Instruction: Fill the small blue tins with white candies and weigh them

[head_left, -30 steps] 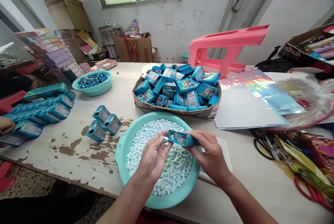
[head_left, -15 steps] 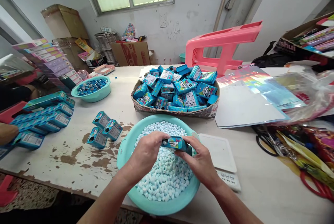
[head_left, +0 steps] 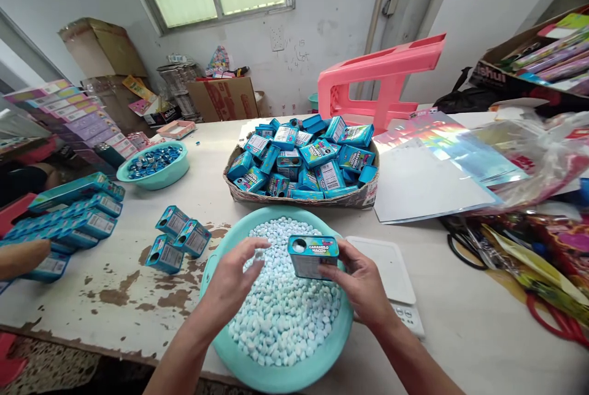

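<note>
My right hand (head_left: 363,281) grips a small blue candy tin (head_left: 314,267) by its right end, above a bowl of candies. The tin is tilted so its top faces me, and a round hole at the top's left end shows something pale inside. My left hand (head_left: 237,275) is apart from the tin, to its left, thumb and fingers spread over the bowl. Beneath both hands stands a turquoise bowl (head_left: 216,346) full of small pale blue and white candies (head_left: 280,321). Behind it, a cardboard tray (head_left: 304,200) is heaped with blue tins (head_left: 317,153).
Three tins (head_left: 165,254) with open holes stand left of the bowl. Further left, another person's hand (head_left: 23,259) is beside rows of tins (head_left: 87,223). A smaller bowl (head_left: 159,180) holds blue metallic pieces. A white scale (head_left: 384,269) sits right, near sheets (head_left: 427,183) and scissors (head_left: 552,321).
My left hand has let go of the tin and moved left, opening its fingers. The tin, still in my right hand, now shows its hole and front. The view has shifted slightly.
</note>
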